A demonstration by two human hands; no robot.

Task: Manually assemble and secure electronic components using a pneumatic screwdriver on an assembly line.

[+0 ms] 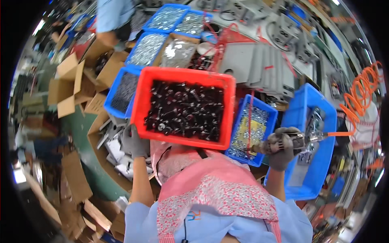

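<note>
closed around an air tool (pixel 300 141), the gloved right hand (pixel 282 156) holds it with its tip above the near right part of a small blue bin (pixel 272 121), which has tiny silvery fasteners and a yellowish piece in it. the gloved left hand (pixel 137 145) is at the near left corner of a red bin (pixel 142 105) full of dark screws (pixel 186 109); its fingers are partly covered, so i can't tell what they grip. left of it, a cardboard box (pixel 97 135) holds pale metal parts (pixel 117 148). at right, the tool partly blocks a large blue bin (pixel 298 105) with shiny pieces inside. an orange hose (pixel 356 97) coils at far right; grey panels (pixel 239 60) lie beyond the red bin, and a co-worker's sleeve (pixel 115 16) shows far left.
</note>
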